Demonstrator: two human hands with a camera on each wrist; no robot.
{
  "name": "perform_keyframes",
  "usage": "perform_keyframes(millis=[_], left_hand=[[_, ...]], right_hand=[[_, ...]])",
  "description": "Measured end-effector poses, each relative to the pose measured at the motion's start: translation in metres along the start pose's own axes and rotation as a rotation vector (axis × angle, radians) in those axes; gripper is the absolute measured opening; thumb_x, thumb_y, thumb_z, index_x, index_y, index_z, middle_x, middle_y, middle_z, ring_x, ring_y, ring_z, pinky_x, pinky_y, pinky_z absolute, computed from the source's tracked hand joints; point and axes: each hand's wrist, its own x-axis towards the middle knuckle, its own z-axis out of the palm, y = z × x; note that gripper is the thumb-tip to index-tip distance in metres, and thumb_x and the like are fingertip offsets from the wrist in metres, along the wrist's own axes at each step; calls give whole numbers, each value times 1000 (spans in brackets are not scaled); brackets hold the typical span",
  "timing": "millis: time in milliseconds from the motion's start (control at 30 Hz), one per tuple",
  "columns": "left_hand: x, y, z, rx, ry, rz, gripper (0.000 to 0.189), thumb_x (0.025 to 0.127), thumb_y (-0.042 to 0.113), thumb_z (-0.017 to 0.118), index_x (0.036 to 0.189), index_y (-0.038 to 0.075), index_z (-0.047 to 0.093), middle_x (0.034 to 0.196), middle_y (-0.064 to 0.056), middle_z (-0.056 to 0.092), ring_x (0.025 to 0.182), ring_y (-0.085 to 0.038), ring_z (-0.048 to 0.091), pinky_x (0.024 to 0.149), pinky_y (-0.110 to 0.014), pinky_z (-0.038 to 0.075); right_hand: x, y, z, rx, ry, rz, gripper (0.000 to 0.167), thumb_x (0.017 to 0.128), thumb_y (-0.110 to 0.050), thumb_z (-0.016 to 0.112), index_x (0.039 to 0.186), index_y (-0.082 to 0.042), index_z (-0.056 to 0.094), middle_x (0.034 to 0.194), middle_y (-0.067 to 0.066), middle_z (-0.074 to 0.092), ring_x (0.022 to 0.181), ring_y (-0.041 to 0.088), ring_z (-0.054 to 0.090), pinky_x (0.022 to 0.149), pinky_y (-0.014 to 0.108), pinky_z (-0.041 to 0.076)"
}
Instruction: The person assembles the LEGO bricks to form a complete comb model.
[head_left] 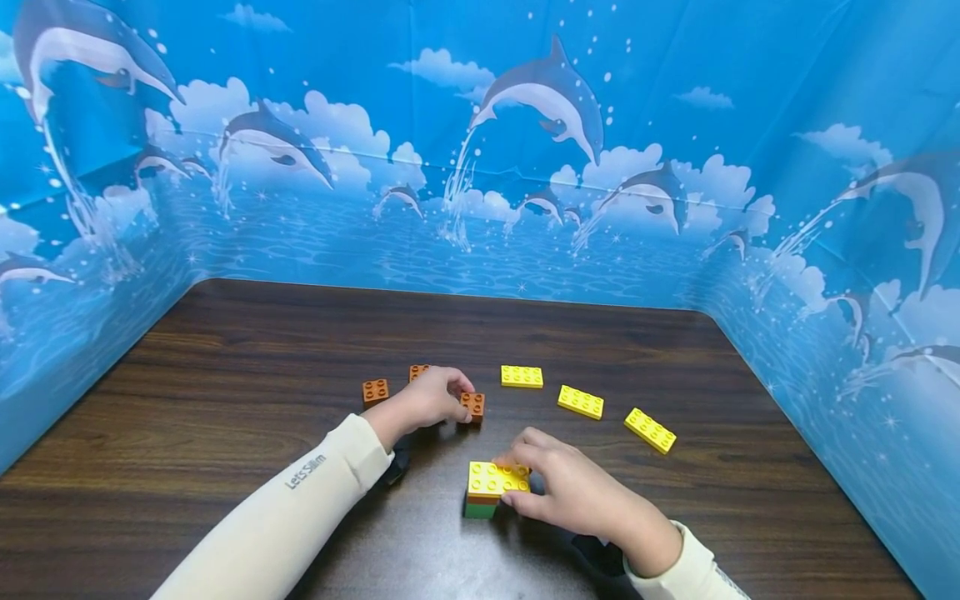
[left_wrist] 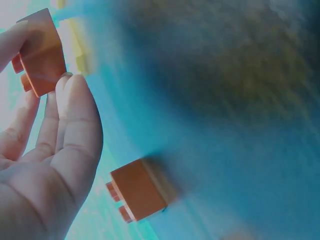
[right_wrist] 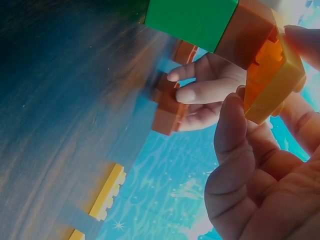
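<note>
1. Atop the green-and-brown stack (head_left: 480, 506), a yellow brick (head_left: 487, 481) is pinched by the right hand (head_left: 564, 482), apparently being seated.
2. Beyond, a brown block (head_left: 473, 405) is pinched by the left hand (head_left: 431, 398); a level lift seems called for next.

1. Yellow bricks (head_left: 581, 402): studded plastic, smooth, lightly glossy.
2. Brown bricks (head_left: 472, 406): smooth plastic, satin-looking on the sides.
3. Green brick (right_wrist: 192, 20): smooth plastic, its flat side nearly matt.
4. Surface (head_left: 262, 358): dark wood grain, smooth, with a soft shine.
5. Backdrop (head_left: 450, 237): printed cloth-like sheet, lightly creased.
6. Sleeves (head_left: 277, 508): matt cloth.
</note>
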Motion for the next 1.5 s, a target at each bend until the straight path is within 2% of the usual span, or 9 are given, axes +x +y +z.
perform_keyframes(millis=[267,700,967,1200,1300,1500], left_hand=[[-15,4,-8,-57,9,67,32,80,4,75,110,3,63,92,-6,61,79,-18,55,68,-32,48],[-42,16,-16,-82,62,110,34,81,9,76,112,8,64,99,-4,62,91,-18,57,72,-34,50],[-58,22,-17,-98,49,154,34,81,10,75,113,7,63,100,-5,61,90,-19,55,71,-32,48],[-73,26,-13,-111,15,215,35,81,13,76,113,6,62,103,-4,61,91,-18,55,70,-33,48],[-77,26,-11,-105,4,243,36,82,15,76,113,5,62,104,-4,61,92,-18,55,71,-33,48],[-84,26,-8,-140,-37,258,36,82,12,75,114,3,61,104,-6,59,91,-19,56,72,-31,50]], right_hand=[[0,-1,0,0,5,-2,33,88,-28,70,119,-16,67,102,-10,53,84,8,51,72,23,44],[0,-1,-1,-2,2,-9,32,88,-25,71,118,-15,67,100,-10,52,83,7,50,71,22,43],[0,-1,-1,-15,2,-15,32,88,-23,71,118,-14,67,100,-9,52,81,5,48,69,22,42],[0,-1,-1,-4,4,-16,32,88,-24,71,119,-15,67,102,-8,52,82,11,51,69,22,42],[1,-1,-1,3,5,-15,32,88,-23,71,118,-15,67,102,-8,53,82,11,52,70,23,43],[1,-1,-1,7,6,-13,31,87,-22,72,116,-14,68,102,-8,53,83,12,53,70,23,44]])
